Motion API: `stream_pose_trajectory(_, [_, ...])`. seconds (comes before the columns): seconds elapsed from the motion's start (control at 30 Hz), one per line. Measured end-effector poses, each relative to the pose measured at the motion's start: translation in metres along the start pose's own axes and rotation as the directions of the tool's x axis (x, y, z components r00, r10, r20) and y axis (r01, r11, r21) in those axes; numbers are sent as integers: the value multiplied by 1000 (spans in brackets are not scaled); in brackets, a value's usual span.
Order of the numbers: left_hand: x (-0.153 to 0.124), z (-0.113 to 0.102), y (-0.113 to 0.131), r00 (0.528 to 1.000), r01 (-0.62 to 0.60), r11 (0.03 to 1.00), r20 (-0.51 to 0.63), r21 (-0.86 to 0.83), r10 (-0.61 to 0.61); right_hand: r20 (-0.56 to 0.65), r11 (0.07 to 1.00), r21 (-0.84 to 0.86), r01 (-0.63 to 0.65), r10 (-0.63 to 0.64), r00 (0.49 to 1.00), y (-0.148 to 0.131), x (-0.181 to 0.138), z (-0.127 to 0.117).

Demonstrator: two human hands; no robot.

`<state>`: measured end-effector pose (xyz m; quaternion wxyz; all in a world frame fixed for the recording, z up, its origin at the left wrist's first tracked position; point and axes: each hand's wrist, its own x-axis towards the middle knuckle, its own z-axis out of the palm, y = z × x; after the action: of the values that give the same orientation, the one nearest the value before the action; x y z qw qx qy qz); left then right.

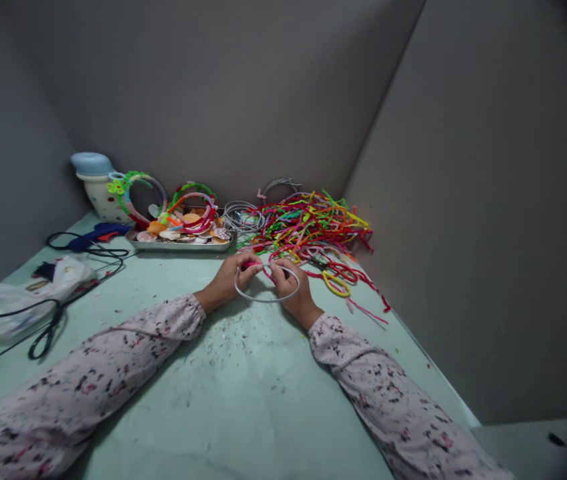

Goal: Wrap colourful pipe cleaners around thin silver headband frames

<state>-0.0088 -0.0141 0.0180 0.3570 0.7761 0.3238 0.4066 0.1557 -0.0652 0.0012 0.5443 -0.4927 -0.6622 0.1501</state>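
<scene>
A thin grey wire ring [266, 301] is held upright over the table by both my hands, its lower curve hanging free. My left hand [228, 281] is closed, pinching the ring's upper left side together with a bright pink fuzzy pipe cleaner [252, 265]. Opposite it, my right hand [297, 295] is closed on the ring's upper right side. A strand of the pink pipe cleaner shows between the two hands, and the fingers hide how it lies on the wire. Behind my right hand spreads a tangled heap of coloured pipe cleaners [308, 223].
A metal tray [183, 247] of shells and wrapped headbands stands at the back, beside coiled wire rings [243, 217]. Left are a spotted container [106, 197], a blue glue gun [98, 235], black cable [56, 320] and a plastic bag [13, 310]. A yellow loop [336, 285] lies right.
</scene>
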Motion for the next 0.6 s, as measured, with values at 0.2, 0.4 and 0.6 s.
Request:
stream_pose_trajectory(0.2, [-1,1,-3,999,28,993,27,-110,-25,-4,1000,-5,0,0,1000,-1,1,0])
stream_pose_trajectory(0.4, [-3,1,3,998,67,989,7,-134,-67,3,1000,1,-9,9,1000,-2,0,0])
stream_pose_trajectory(0.6, [-2,0,0,997,66,993,-19,-94,-68,3,1000,21,-19,19,1000,-2,1,1])
